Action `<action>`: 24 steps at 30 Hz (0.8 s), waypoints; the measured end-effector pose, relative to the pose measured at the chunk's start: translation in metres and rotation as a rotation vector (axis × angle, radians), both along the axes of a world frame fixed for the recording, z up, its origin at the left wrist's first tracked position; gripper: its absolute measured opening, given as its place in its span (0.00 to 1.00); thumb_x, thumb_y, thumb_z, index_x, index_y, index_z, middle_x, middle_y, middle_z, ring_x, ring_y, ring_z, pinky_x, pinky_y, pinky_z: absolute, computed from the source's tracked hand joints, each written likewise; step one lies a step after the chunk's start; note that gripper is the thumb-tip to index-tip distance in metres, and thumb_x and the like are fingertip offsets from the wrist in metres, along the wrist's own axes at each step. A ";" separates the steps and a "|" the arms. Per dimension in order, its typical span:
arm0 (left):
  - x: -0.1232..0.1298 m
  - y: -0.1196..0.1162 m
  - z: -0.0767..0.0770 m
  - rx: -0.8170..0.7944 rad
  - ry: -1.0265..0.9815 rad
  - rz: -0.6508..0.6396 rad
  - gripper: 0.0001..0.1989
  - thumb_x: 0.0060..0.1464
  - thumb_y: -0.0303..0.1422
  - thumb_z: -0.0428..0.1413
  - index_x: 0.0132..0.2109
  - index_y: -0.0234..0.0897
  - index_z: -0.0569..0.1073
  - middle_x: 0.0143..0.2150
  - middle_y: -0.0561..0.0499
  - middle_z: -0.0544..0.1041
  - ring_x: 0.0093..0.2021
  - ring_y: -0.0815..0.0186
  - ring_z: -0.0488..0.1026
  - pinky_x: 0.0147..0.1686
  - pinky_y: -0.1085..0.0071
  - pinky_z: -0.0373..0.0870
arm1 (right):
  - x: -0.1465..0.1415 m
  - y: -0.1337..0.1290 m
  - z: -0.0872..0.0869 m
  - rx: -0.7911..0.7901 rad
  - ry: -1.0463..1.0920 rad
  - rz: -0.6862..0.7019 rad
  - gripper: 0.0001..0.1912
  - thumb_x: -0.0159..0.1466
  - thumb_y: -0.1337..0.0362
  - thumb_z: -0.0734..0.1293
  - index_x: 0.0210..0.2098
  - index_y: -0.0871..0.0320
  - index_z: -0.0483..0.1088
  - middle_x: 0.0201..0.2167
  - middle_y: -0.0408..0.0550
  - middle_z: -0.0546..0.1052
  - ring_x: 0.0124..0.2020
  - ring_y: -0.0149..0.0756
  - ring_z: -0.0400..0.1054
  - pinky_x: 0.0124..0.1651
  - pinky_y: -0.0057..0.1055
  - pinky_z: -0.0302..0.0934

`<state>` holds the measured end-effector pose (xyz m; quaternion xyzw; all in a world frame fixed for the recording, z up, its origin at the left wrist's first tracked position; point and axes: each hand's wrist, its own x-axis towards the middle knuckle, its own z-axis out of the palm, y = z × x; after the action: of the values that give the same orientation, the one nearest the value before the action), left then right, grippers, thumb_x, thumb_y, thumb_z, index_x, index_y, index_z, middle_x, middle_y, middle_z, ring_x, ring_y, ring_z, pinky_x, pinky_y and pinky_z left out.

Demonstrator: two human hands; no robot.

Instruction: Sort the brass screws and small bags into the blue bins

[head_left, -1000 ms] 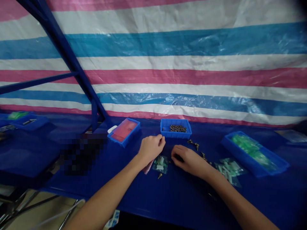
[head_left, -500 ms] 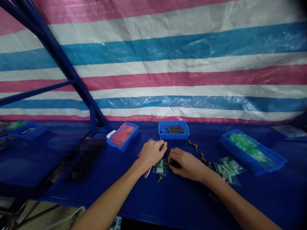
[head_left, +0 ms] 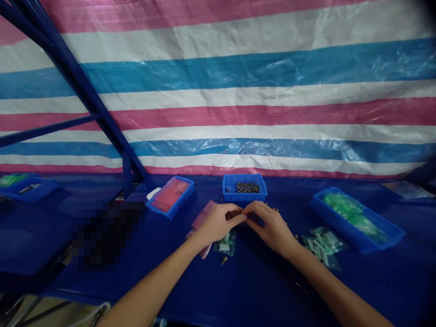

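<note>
My left hand (head_left: 223, 221) and my right hand (head_left: 270, 225) meet fingertip to fingertip in front of a blue bin of small brass-coloured metal parts (head_left: 248, 187). Both are closed in a pinch, and whatever lies between the fingertips is too small to make out. Pink plastic bags (head_left: 203, 215) lie partly under my left hand and wrist. Beside that wrist is a clear bag of white and green pieces (head_left: 225, 245), with one loose brass part (head_left: 224, 260) just below it. A few more loose parts show behind my right hand, partly hidden by it.
At the left stands a blue bin of pink bags (head_left: 172, 195). On the right are a blue bin of green bags (head_left: 356, 218) and a clear bag of white pieces (head_left: 322, 245). A blue metal frame (head_left: 91, 104) slants down at the left, before a striped sheet.
My hands, apart before, have come together at the fingertips. My right hand moved up a little, and more of the pink bags shows. The view has shifted slightly.
</note>
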<state>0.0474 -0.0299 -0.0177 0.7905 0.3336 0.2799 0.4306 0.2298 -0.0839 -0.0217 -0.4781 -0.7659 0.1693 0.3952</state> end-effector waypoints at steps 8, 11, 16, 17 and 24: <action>-0.004 0.005 -0.002 -0.032 0.038 -0.015 0.14 0.61 0.40 0.53 0.36 0.35 0.76 0.29 0.52 0.77 0.31 0.68 0.72 0.30 0.75 0.64 | 0.004 -0.003 0.002 0.012 -0.066 0.003 0.05 0.68 0.66 0.62 0.41 0.54 0.70 0.38 0.46 0.74 0.39 0.36 0.69 0.41 0.32 0.64; -0.004 0.004 0.000 0.067 0.089 0.037 0.19 0.64 0.43 0.48 0.33 0.35 0.75 0.28 0.52 0.76 0.28 0.69 0.71 0.29 0.75 0.63 | 0.007 0.001 0.003 0.053 -0.172 -0.039 0.06 0.69 0.64 0.60 0.41 0.54 0.69 0.38 0.47 0.75 0.38 0.36 0.70 0.40 0.32 0.63; -0.006 0.004 0.002 0.417 0.214 0.235 0.21 0.67 0.41 0.43 0.33 0.35 0.73 0.29 0.51 0.74 0.31 0.67 0.70 0.34 0.72 0.63 | 0.018 0.022 -0.002 0.224 -0.227 -0.427 0.13 0.69 0.57 0.60 0.48 0.55 0.69 0.39 0.51 0.76 0.42 0.44 0.67 0.46 0.39 0.63; -0.006 0.004 0.002 0.480 0.246 0.247 0.21 0.68 0.40 0.43 0.32 0.36 0.72 0.29 0.51 0.73 0.32 0.67 0.70 0.36 0.71 0.63 | 0.020 0.024 -0.004 0.240 -0.235 -0.481 0.16 0.69 0.57 0.61 0.52 0.55 0.68 0.41 0.52 0.75 0.43 0.45 0.67 0.47 0.41 0.63; -0.008 0.006 0.001 0.626 0.371 0.325 0.22 0.69 0.38 0.41 0.29 0.37 0.68 0.27 0.51 0.71 0.34 0.65 0.68 0.37 0.70 0.62 | 0.005 -0.002 0.006 0.076 -0.222 -0.030 0.12 0.69 0.59 0.61 0.48 0.53 0.72 0.38 0.49 0.75 0.42 0.40 0.68 0.47 0.37 0.64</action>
<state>0.0394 -0.0235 -0.0167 0.8576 0.4250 0.2851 0.0514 0.2352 -0.0861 -0.0160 -0.4901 -0.8034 0.0804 0.3283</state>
